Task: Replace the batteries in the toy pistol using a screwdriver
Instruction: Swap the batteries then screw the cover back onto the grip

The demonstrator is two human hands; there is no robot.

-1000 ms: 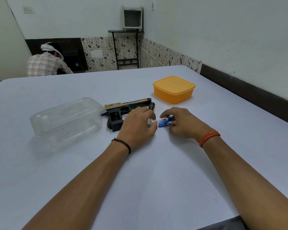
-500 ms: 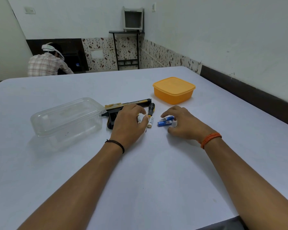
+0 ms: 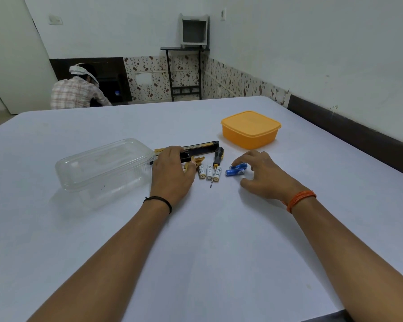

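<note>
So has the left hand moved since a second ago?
Yes. The left hand has slid left, off the white batteries and onto the toy pistol, toward the clear container.

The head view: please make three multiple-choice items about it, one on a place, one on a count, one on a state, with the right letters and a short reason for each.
1. Where does the screwdriver lie?
A. inside the clear container
B. on the table between the white batteries and the blue batteries
C. on the orange box

2. How many white batteries lie by the screwdriver?
A. one
B. three
C. five

3. What is the state of the orange box?
A. lid on
B. lid off
C. tipped over

Answers: 1 B, it lies on the table, blue batteries to its right; 2 B, three lie side by side; 3 A, its lid sits closed.
</note>
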